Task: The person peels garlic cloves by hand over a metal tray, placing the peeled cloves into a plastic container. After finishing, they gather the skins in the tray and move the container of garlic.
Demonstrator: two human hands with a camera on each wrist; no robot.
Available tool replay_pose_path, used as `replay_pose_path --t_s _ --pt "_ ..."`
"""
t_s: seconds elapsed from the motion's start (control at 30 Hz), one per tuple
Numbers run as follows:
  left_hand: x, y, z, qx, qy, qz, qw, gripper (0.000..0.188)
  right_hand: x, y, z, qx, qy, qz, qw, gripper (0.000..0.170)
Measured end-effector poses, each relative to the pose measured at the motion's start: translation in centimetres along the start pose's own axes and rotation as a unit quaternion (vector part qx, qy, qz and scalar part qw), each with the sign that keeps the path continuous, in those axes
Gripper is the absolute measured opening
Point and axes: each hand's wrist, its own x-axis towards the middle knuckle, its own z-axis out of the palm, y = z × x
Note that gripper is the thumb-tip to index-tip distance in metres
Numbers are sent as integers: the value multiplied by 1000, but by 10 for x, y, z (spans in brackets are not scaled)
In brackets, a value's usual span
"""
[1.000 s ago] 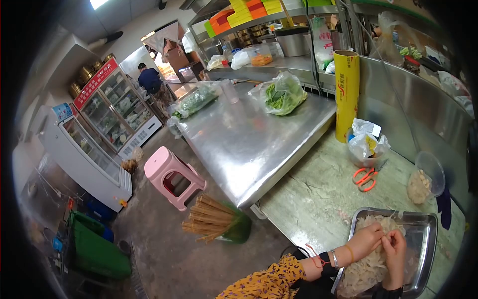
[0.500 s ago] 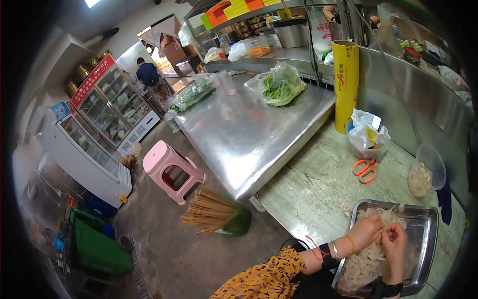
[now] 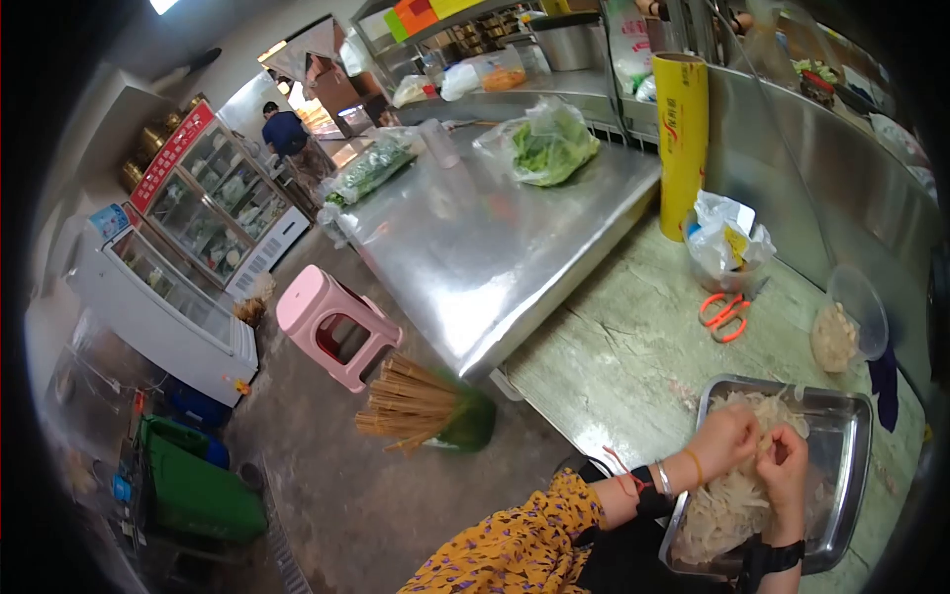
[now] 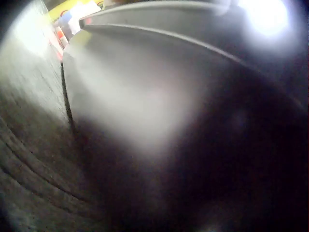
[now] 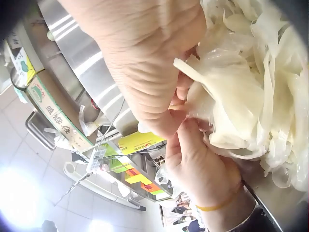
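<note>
A metal tray (image 3: 853,436) holds a heap of pale, translucent strips (image 3: 727,515), wet-looking in the right wrist view (image 5: 241,92). Over the heap, the left hand (image 3: 725,439), with a yellow band at its wrist, meets the right hand (image 3: 784,470) fingertip to fingertip. In the right wrist view, thumb and fingers of the right hand (image 5: 149,63) pinch a pale piece beside the left hand (image 5: 205,176), whose fingertips also pinch at it. Fingers partly hide the piece. The left wrist view is dark and blurred, with no hand discernible.
Orange-handled scissors (image 3: 724,317), a bowl with a white bag (image 3: 727,238), a tub of pale pieces (image 3: 836,337) and an upright yellow roll (image 3: 681,148) stand beyond the tray. Left are a raised steel surface (image 3: 495,247), a pink stool (image 3: 336,322) and bundled sticks (image 3: 401,401).
The head view has tilted, so the surroundings sit higher in it. Both hands stay together over the tray, with only small shifts of the fingers.
</note>
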Motion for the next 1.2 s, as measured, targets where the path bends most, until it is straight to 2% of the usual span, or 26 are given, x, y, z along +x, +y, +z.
replay_pose_path --t_s 0.07,0.1,0.13,0.17,0.2,0.23,0.27,0.33,0.47,0.53,0.57,0.6,0.67,0.7,0.8,0.83,0.9,0.93,1.07,1.13,1.2 --pt "-2 -13 7 -6 37 34 999 15 -6 0 -6 -28 2 -50 998 16" --pt "-4 -16 8 -13 16 -17 1000 15 -7 -1 -4 -46 17 -83 995 17" --pt "-6 -12 8 -34 47 -64 996 15 -10 -7 -5 -53 21 -122 991 18" --pt "-6 -11 10 -45 69 -92 992 14 -16 -14 -9 -41 30 -105 993 19" --pt "-4 -11 4 -31 77 -69 994 12 -18 -5 -16 25 4 -116 993 22" --pt "0 4 -4 -94 52 -131 986 9 -21 -13 -15 122 26 -138 983 28" --pt "6 19 -10 -100 48 -101 989 8 -21 -14 -20 149 23 -149 977 26" --pt "5 0 -9 19 15 -69 997 12 -17 -18 -24 174 14 -167 970 21" --pt "9 2 -15 -24 18 -50 998 22 -13 -24 -25 185 17 -140 973 15" --pt "8 3 -21 -250 3 -77 965 36 -11 -24 -25 163 26 -146 975 15" --pt "8 4 -25 -253 -39 -79 963 42 -11 -26 -24 148 19 -141 979 14" --pt "9 15 -27 -252 -42 -82 963 42 -11 -26 -23 134 12 -136 982 14" --pt "11 39 -29 -139 -115 -35 983 37 -10 -22 -22 112 -2 -125 986 15" --pt "11 29 -25 -62 -116 43 990 40 -10 -20 -20 86 -16 -115 989 16" --pt "8 14 -23 -52 -169 5 984 39 -8 -17 -14 58 28 -120 991 18" --pt "7 15 -19 -67 -122 -3 990 35 -9 -18 -15 59 30 -119 991 18" --pt "6 14 -17 -48 -102 -2 994 31 -8 -20 -18 -41 29 -133 990 19" --pt "6 12 -17 -29 -80 0 996 28 -8 -19 -18 -39 30 -133 990 19" --pt "6 6 -18 -83 -100 -27 991 20 -8 -15 -20 -1 -4 -110 994 14" --pt "8 5 -22 -65 -110 27 991 12 -8 -13 -21 10 -8 -104 995 12" --pt "7 12 -21 -38 -106 22 993 10 -8 -11 -20 -11 -4 -131 991 14"
